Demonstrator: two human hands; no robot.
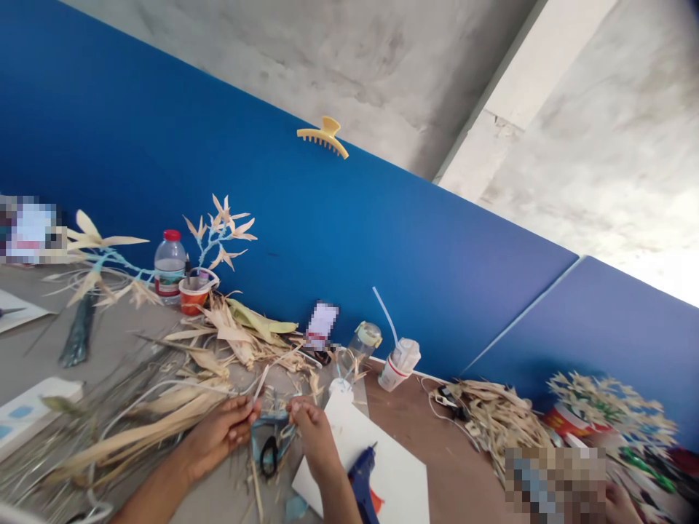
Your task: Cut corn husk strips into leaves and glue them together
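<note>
A blue glue gun [362,473] lay nearest, at bottom centre, beside the right hand [311,422], its fingers curled, their grip impossible to tell; the left hand [234,426], at lower centre, pinched a pale strip [263,380]. One petalled spray [241,230] looked finished at upper left, while loose husks [186,404] covering the lower-left counter [117,327] seemed left to work.

Matt, papery corn husks [188,400] look rough and creased beside the left hand [229,429], whose fingers pinch a dry, pale strip [264,378]. Near the right hand [312,429], a smooth blue plastic glue gun [360,477] overlies matt white paper [401,466]; beyond both stands a smooth blue partition [338,225].
</note>
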